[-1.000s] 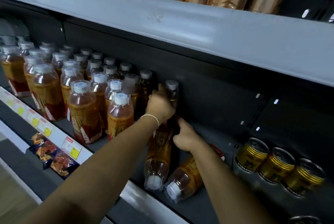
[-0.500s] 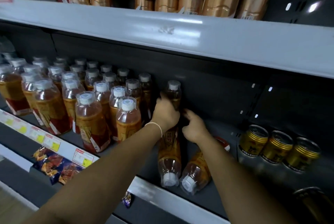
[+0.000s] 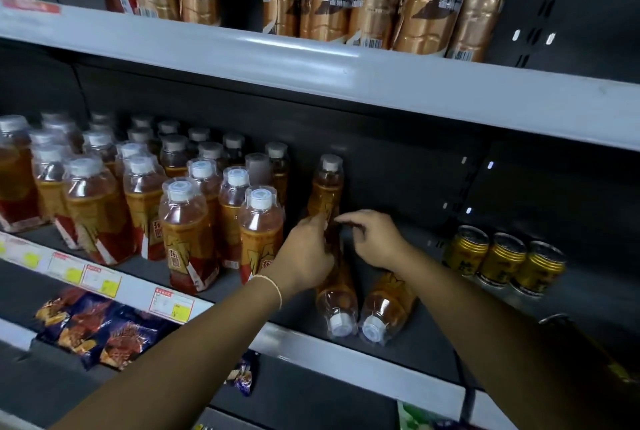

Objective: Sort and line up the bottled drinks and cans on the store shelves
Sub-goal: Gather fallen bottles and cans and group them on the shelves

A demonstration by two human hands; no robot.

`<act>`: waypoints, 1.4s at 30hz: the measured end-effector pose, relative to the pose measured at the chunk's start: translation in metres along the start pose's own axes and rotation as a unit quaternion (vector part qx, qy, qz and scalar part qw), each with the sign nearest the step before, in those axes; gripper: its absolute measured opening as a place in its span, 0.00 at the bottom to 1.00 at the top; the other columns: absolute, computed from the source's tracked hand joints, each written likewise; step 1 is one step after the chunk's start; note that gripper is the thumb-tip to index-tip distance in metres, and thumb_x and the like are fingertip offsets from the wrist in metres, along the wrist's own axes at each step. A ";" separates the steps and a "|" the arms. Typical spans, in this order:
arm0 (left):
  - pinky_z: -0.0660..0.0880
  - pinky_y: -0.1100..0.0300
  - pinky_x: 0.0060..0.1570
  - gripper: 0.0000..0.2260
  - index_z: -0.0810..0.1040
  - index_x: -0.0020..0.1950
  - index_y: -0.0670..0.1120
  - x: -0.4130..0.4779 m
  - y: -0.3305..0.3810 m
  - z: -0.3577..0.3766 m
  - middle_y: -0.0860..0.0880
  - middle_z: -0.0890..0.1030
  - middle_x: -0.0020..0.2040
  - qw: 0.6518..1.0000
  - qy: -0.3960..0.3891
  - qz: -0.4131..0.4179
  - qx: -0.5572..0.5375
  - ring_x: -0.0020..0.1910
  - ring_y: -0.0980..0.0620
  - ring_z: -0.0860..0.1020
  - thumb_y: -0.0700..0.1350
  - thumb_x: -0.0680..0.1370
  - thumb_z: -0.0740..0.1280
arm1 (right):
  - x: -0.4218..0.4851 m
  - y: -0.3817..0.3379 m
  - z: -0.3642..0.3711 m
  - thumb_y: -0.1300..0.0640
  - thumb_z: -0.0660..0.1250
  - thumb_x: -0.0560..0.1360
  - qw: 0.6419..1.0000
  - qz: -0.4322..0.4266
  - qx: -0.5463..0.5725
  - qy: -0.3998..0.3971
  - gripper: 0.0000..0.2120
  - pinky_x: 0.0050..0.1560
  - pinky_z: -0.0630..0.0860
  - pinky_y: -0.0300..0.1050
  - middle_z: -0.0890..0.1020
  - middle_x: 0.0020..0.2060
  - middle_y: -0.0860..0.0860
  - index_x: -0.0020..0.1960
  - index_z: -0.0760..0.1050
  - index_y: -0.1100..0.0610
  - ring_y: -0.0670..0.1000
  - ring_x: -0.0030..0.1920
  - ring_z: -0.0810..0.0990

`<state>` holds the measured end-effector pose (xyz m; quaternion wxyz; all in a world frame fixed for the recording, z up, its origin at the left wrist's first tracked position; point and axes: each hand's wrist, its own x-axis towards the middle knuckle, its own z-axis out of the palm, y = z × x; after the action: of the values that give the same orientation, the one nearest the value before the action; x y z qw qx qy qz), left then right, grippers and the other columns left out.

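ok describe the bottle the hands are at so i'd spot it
On the middle shelf, find the gap between the packed upright tea bottles and the gold cans. There, behind two bottles lying caps-forward, one amber bottle stands; it alone is upright and apart from the block.

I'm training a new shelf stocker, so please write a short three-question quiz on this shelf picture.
1. True or false: the two lying bottles on the middle shelf point their caps toward the back wall.
2. Fill in: ___ gold cans sit to the right of the right hand.
3. What does the left hand grip? A) a gold can B) the lone upright bottle C) a snack packet

Key: 1 false, the caps face the shelf front; 2 three; 3 B.
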<state>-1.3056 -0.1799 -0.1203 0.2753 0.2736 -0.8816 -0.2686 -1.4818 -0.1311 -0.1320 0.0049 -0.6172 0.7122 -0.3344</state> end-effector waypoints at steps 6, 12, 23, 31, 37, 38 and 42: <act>0.67 0.65 0.55 0.19 0.72 0.66 0.42 -0.014 -0.002 0.005 0.41 0.77 0.61 0.999 -0.038 -0.018 -0.006 0.61 0.43 0.75 0.37 0.75 0.64 | -0.033 -0.014 0.001 0.61 0.68 0.76 0.995 0.030 -0.061 -0.077 0.17 0.55 0.74 0.36 0.82 0.59 0.52 0.63 0.80 0.54 0.46 0.49 0.79; 0.69 0.54 0.67 0.22 0.72 0.70 0.45 -0.040 -0.008 0.014 0.44 0.69 0.70 0.958 -0.123 0.153 0.211 0.69 0.43 0.68 0.38 0.75 0.65 | -0.040 -0.010 -0.012 0.63 0.64 0.75 0.991 0.070 -0.096 -0.056 0.17 0.60 0.75 0.41 0.83 0.57 0.52 0.62 0.81 0.55 0.52 0.56 0.80; 0.53 0.46 0.76 0.31 0.55 0.79 0.50 -0.042 -0.012 0.016 0.43 0.54 0.80 0.858 -0.196 0.252 0.403 0.78 0.40 0.50 0.36 0.78 0.61 | -0.040 0.018 -0.001 0.69 0.62 0.74 0.984 0.176 0.033 0.012 0.14 0.41 0.71 0.23 0.82 0.47 0.50 0.53 0.83 0.60 0.46 0.47 0.81; 0.67 0.54 0.69 0.36 0.59 0.78 0.51 -0.027 -0.007 0.000 0.46 0.64 0.76 0.957 -0.092 0.178 0.208 0.72 0.44 0.67 0.51 0.73 0.72 | -0.046 0.015 -0.001 0.71 0.65 0.74 0.987 0.156 0.046 -0.005 0.15 0.56 0.78 0.42 0.84 0.51 0.55 0.58 0.80 0.63 0.53 0.53 0.83; 0.73 0.56 0.64 0.33 0.66 0.74 0.50 -0.006 0.007 -0.009 0.49 0.78 0.64 0.998 -0.023 0.046 0.030 0.63 0.49 0.76 0.50 0.71 0.74 | -0.047 0.003 -0.005 0.65 0.63 0.70 0.989 0.130 -0.010 -0.064 0.17 0.52 0.76 0.41 0.83 0.44 0.41 0.50 0.80 0.48 0.46 0.49 0.81; 0.74 0.56 0.63 0.31 0.68 0.72 0.50 -0.002 0.008 -0.010 0.49 0.79 0.62 0.999 -0.018 0.027 0.007 0.62 0.49 0.77 0.50 0.71 0.74 | -0.046 0.003 -0.004 0.66 0.62 0.71 0.989 0.135 -0.011 -0.066 0.17 0.52 0.75 0.40 0.81 0.43 0.39 0.48 0.78 0.45 0.45 0.48 0.81; 0.72 0.62 0.56 0.25 0.70 0.68 0.49 0.011 0.010 -0.012 0.50 0.81 0.58 0.998 0.017 -0.037 -0.045 0.59 0.50 0.78 0.48 0.73 0.73 | -0.045 0.005 0.002 0.63 0.67 0.73 0.983 0.158 0.006 -0.089 0.16 0.54 0.78 0.40 0.80 0.42 0.38 0.54 0.77 0.45 0.40 0.47 0.80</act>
<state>-1.3093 -0.1834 -0.1017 0.2924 0.2976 -0.8530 -0.3136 -1.4747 -0.0925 -0.1539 0.1246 -0.5238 0.7958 -0.2772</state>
